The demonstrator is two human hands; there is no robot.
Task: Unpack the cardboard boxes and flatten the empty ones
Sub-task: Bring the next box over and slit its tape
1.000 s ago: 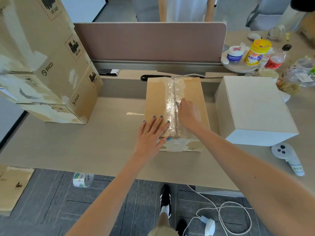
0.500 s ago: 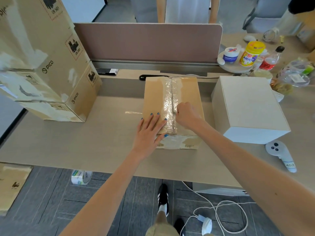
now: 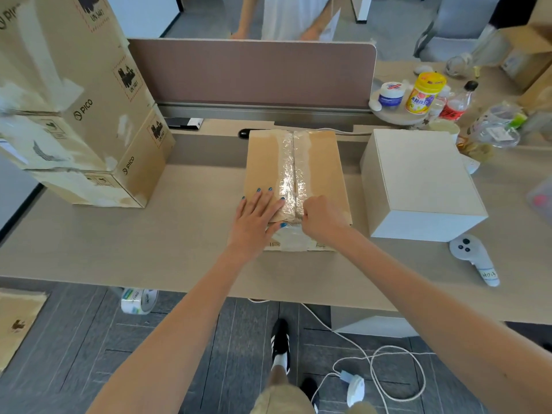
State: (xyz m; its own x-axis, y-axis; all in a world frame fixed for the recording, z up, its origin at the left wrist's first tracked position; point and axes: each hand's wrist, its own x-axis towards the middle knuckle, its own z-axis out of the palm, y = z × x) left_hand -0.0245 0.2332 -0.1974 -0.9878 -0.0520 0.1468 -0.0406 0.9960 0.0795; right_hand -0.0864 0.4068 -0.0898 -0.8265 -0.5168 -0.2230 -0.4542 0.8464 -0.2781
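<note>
A brown cardboard box [image 3: 264, 162] lies flat on the desk in front of me, its top seam sealed with wrinkled clear tape [image 3: 291, 165]. My left hand [image 3: 257, 216] rests flat on the box's near left corner, fingers spread. My right hand [image 3: 322, 219] is curled into a fist at the near end of the taped seam, gripping a small thin tool that is almost wholly hidden inside it. The box's flaps are closed.
Two stacked PICO cardboard boxes [image 3: 74, 100] stand at the left. A closed white box [image 3: 418, 180] and a white controller [image 3: 475, 258] sit at the right, with jars and bottles [image 3: 424, 92] behind. A tape roll [image 3: 139, 300], flat cardboard [image 3: 18, 321] and a cable [image 3: 388, 369] lie on the floor.
My right fist has slid along the taped seam from the box's middle to its near edge. My left hand has stayed pressed on the box.
</note>
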